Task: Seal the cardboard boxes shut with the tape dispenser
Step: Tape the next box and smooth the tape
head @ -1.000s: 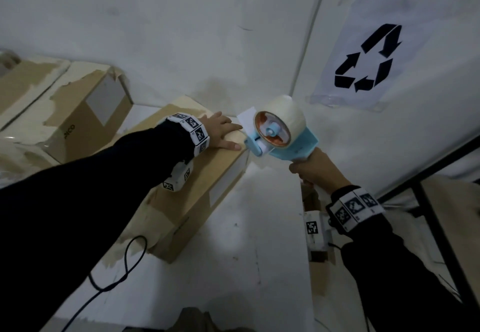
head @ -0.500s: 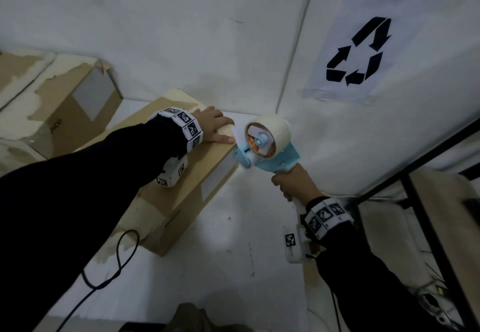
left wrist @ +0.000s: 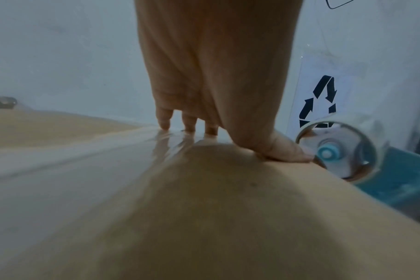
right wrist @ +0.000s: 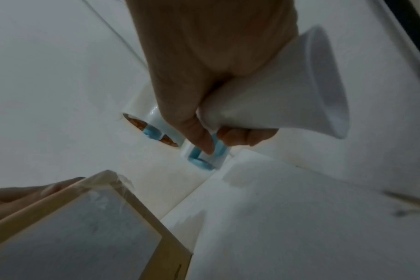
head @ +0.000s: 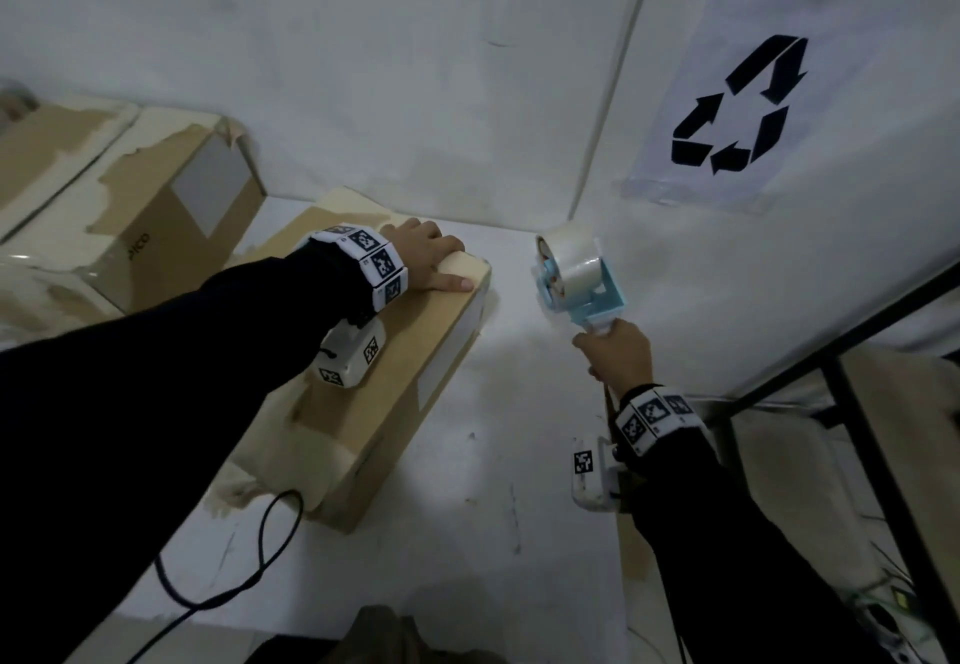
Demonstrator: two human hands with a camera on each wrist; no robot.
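A flat cardboard box (head: 363,393) with tape along its top lies on the white table. My left hand (head: 428,261) presses flat on the box's far end, fingers straight; the left wrist view shows the fingertips (left wrist: 190,127) and thumb on the taped top (left wrist: 204,217). My right hand (head: 615,357) grips the white handle (right wrist: 276,91) of a blue tape dispenser (head: 574,276) carrying a roll of clear tape. The dispenser hangs in the air just right of the box's far corner (right wrist: 108,181), apart from it.
A second taped cardboard box (head: 156,206) stands at the back left, with another beside it. White walls meet in a corner behind; a recycling sign (head: 737,107) hangs on the right wall. A black cable (head: 260,559) trails off the table's near edge. A black metal frame (head: 857,429) stands at right.
The right hand has drawn the tape dispenser off the box's far corner to the right and turned it, so the roll's edge now faces me. The left hand stays pressed on the box.
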